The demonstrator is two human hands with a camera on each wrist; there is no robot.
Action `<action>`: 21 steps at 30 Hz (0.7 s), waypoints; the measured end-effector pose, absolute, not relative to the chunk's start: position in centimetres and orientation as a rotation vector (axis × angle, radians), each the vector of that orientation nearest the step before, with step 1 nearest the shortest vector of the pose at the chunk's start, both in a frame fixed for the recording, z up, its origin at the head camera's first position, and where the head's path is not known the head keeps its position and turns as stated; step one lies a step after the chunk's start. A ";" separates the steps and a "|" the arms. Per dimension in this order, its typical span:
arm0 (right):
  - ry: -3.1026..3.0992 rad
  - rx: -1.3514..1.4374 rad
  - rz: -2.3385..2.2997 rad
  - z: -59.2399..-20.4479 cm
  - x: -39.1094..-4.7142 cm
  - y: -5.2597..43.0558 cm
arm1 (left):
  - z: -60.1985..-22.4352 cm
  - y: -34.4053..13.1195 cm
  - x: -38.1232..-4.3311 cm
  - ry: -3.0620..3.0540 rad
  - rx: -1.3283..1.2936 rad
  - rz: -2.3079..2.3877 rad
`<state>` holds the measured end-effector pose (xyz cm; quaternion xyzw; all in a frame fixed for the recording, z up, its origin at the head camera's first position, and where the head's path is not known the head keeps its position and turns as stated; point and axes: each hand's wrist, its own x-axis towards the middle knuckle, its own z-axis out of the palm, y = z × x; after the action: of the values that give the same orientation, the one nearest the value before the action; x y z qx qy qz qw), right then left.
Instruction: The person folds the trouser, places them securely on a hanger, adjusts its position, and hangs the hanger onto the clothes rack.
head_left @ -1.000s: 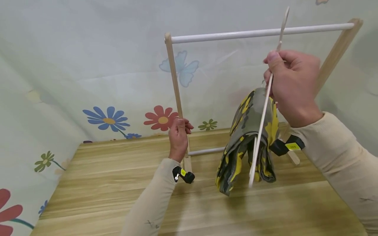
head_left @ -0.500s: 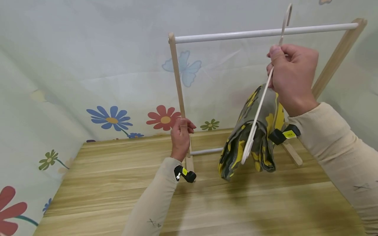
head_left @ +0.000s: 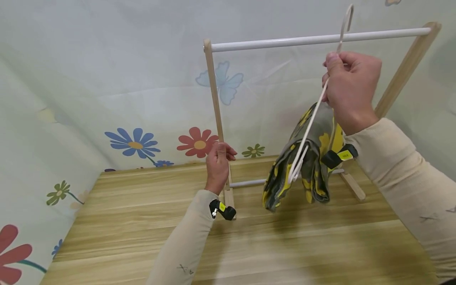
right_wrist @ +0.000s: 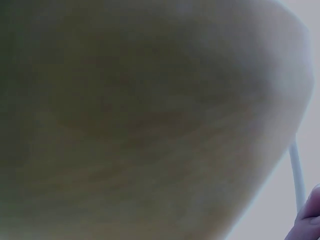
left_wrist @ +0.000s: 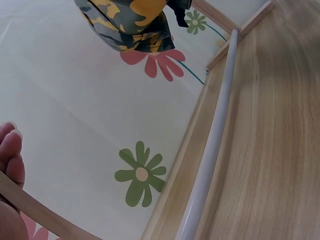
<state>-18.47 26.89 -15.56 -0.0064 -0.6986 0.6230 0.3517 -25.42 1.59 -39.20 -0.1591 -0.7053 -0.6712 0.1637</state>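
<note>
My right hand (head_left: pixel 352 85) pinches a white clothes hanger (head_left: pixel 309 132) just below its hook, beside the rack's top rail in the head view. A folded camouflage garment (head_left: pixel 322 118) in grey, yellow and black drapes over the hanger, its lower folds above the table. Blurred cloth (right_wrist: pixel 150 120) fills most of the right wrist view, with a fingertip and a pale rod at its right edge. My left hand (head_left: pixel 218 164) grips the left wooden post (head_left: pixel 213 93) of the clothes rack low down. Its fingers (left_wrist: pixel 11 152) wrap that post in the left wrist view.
The rack's white top rail (head_left: pixel 270 42) runs between two wooden posts, with a white lower bar (head_left: pixel 249 183) near the wood-grain table (head_left: pixel 142 221). Behind stands a pale wall (head_left: pixel 142 59) with printed flowers and a butterfly.
The hanger's lower end has swung up and a little left, lifting the garment's hanging folds. My right hand has risen slightly; the left stays on the post.
</note>
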 end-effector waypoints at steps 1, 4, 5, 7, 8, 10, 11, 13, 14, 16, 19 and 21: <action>-1.810 -0.023 1.611 -15.5 -18.5 26.9 | -39.2 1.5 -25.4 -2.013 -0.456 -1.915; -1.796 -0.036 1.630 -15.4 -18.7 26.9 | -39.3 1.5 -25.3 -2.022 -0.465 -1.926; -1.799 -0.040 1.630 -15.4 -18.7 26.9 | -39.3 1.5 -25.3 -2.024 -0.469 -1.931; -1.810 -0.047 1.618 -15.4 -18.8 26.9 | -39.4 1.5 -25.3 -2.027 -0.472 -1.935; -1.817 -0.052 1.608 -15.4 -18.8 26.9 | -39.4 1.5 -25.3 -2.026 -0.473 -1.935; -1.830 -0.059 1.593 -15.4 -18.9 27.0 | -39.4 1.5 -25.3 -2.024 -0.470 -1.935; -1.833 -0.061 1.590 -15.4 -18.9 27.0 | -39.4 1.5 -25.3 -2.023 -0.466 -1.934; -1.836 -0.064 1.584 -15.4 -19.0 27.1 | -39.4 1.5 -25.3 -2.019 -0.460 -1.932; -1.839 -0.068 1.581 -15.4 -19.0 27.1 | -39.3 1.5 -25.3 -2.018 -0.460 -1.933; -1.833 -0.074 1.596 -15.4 -19.1 27.2 | -39.3 1.6 -25.3 -2.017 -0.460 -1.934; -1.840 -0.084 1.599 -15.4 -19.1 27.2 | -39.3 1.7 -25.1 -2.016 -0.467 -1.937; -1.847 -0.092 1.598 -15.4 -19.1 27.2 | -39.3 1.7 -25.1 -2.018 -0.470 -1.936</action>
<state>-19.10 27.23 -15.37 -0.0353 -0.7101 0.6146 0.3416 -25.08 1.69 -39.32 -0.1637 -0.7034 -0.6748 0.1521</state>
